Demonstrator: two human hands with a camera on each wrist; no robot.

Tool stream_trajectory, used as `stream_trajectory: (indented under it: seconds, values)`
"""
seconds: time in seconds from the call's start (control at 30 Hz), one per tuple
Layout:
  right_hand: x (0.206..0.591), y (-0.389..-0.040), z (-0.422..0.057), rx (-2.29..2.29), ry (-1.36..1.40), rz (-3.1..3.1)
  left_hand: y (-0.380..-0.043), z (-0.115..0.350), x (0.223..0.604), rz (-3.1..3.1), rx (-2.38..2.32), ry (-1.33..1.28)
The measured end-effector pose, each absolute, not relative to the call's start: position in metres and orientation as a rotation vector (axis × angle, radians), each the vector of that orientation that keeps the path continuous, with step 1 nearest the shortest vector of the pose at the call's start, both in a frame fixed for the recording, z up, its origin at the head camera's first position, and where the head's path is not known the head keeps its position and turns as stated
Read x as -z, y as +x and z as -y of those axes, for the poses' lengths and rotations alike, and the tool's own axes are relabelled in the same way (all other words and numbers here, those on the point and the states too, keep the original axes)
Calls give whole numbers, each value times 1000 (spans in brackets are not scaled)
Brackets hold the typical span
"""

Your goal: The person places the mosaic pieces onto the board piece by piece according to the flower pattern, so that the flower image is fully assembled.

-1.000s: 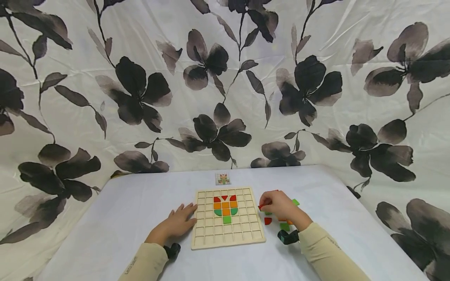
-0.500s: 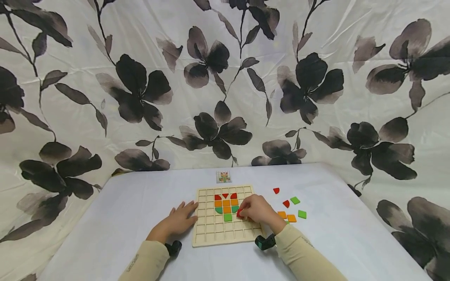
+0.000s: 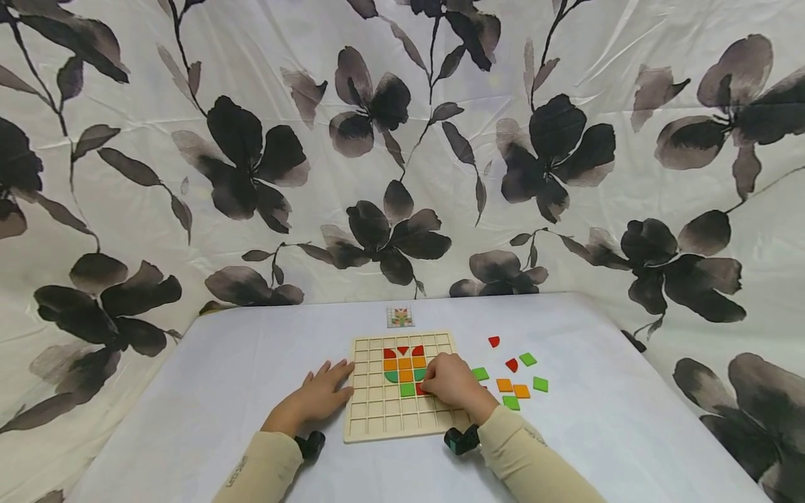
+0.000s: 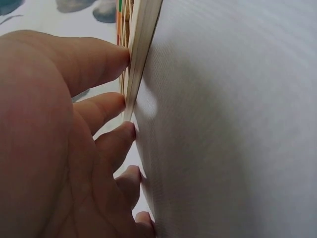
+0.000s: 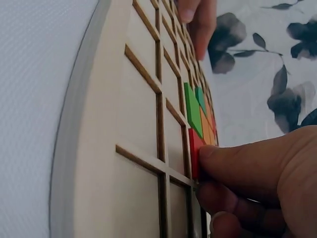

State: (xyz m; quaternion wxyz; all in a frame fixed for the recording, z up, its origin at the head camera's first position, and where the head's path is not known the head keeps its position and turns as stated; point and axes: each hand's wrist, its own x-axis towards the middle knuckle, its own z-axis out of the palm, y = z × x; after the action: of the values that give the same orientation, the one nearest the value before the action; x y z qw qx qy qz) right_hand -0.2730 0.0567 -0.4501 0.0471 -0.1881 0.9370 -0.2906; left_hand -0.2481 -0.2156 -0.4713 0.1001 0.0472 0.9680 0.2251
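Observation:
My right hand [image 3: 449,379] is over the right half of a wooden grid board [image 3: 377,423]. Between its thumb and fingers it pinches a red tile [image 5: 194,153], set at a cell beside the light green square tile [image 3: 407,390]; the fingers partly hide its shape. Above these, orange square tiles [image 3: 405,364], dark green curved tiles [image 3: 392,376] and red tiles [image 3: 390,353] form a flower-like pattern. My left hand [image 3: 321,393] lies with fingers spread at the board's left edge, its thumb and fingertips [image 4: 121,59] touching the rim.
Loose tiles lie right of the board: green squares [image 3: 541,383], orange squares [image 3: 521,391] and red curved pieces [image 3: 494,341]. A small pattern card [image 3: 400,316] lies behind the board on the white tablecloth [image 3: 251,349]. A floral curtain [image 3: 402,140] hangs behind.
My right hand has moved left from the loose tiles onto the board, carrying the red tile to the cell beside the green square. The left hand stays at the board's edge.

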Motion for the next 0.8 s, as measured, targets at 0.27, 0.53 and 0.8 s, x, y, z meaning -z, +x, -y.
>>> stream_trajectory:
  seconds: [0.27, 0.53, 0.8]
  values:
    - [451, -271, -53, 827, -495, -2872, -247, 216, 471, -2867, -660, 132]
    - [449, -268, -53, 844, -506, -2856, -246, 214, 471, -2873, -664, 117]
    - [447, -267, -51, 872, -442, -2781, -245, 214, 473, -2883, -683, 113]
